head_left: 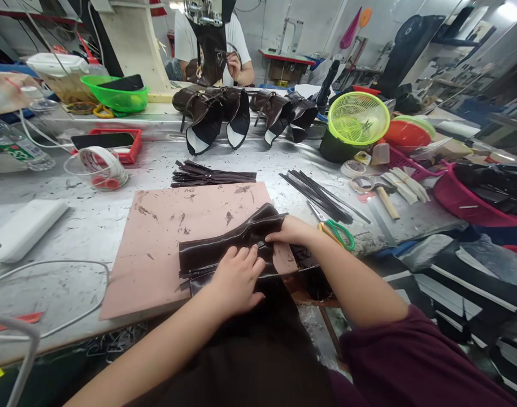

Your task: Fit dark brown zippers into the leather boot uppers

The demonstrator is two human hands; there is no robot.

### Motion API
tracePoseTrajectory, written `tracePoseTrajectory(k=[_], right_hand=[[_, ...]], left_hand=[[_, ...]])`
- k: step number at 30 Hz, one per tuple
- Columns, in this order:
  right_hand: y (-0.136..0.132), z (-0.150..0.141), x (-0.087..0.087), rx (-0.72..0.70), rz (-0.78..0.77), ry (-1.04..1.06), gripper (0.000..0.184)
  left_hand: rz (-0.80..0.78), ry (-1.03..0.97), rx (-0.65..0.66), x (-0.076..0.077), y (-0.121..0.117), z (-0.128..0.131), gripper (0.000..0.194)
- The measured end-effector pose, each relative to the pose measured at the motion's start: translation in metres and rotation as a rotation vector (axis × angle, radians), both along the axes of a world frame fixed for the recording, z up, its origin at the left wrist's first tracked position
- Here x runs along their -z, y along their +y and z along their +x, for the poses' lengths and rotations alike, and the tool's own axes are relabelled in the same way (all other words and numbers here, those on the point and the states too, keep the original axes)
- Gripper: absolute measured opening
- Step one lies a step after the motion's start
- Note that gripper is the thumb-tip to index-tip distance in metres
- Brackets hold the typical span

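A shiny dark brown leather boot shaft (pixel 220 242) lies across the near edge of a pinkish board (pixel 156 249), with part of it hanging toward my lap. My left hand (pixel 237 277) rests on its lower part, fingers laid over the leather and thumb apart. Under and beside that hand a dark zipper (pixel 199 273) runs along the leather; its far part is covered by my fingers. At the right end, my right hand (pixel 289 230) grips the folded leather, thumb on top and the other fingers mostly hidden.
Green-handled scissors (pixel 340 233) lie right of the board. Zipper bundles (pixel 213 174) and loose dark strips (pixel 317 195) lie beyond it. Brown boot uppers (pixel 205 116) line the back near a yellow-green basket (pixel 359 118). A white power bank (pixel 25 229) sits left. A person works opposite.
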State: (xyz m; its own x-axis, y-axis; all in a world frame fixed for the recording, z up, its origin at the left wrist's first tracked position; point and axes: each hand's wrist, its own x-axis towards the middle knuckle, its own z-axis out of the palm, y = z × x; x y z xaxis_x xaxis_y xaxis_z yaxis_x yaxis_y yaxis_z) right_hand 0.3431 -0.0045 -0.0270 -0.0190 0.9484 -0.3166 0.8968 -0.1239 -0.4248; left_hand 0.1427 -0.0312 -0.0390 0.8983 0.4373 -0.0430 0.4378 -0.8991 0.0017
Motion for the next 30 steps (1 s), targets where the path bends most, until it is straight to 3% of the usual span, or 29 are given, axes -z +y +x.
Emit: tracePoseTrajectory(k=[6, 13, 18, 25, 30], right_hand=[[0.001, 0.007, 0.004, 0.087, -0.03, -0.21, 0.043], [0.026, 0.043, 0.001, 0.304, 0.016, -0.146, 0.025], [0.056, 0.035, 0.018, 0.423, -0.018, -0.03, 0.02], [0.054, 0.023, 0.02, 0.498, -0.028, 0.119, 0.012], [0.043, 0.02, 0.019, 0.526, 0.029, 0.209, 0.014]], left_hand=[[0.021, -0.015, -0.005, 0.001, 0.001, -0.001, 0.058], [-0.002, 0.004, -0.031, -0.002, -0.002, 0.0, 0.058], [0.031, -0.011, -0.031, 0.004, -0.007, -0.003, 0.057], [0.128, -0.184, -0.055, 0.015, -0.028, -0.05, 0.042], [0.111, -0.143, -0.076, 0.022, -0.039, -0.078, 0.046]])
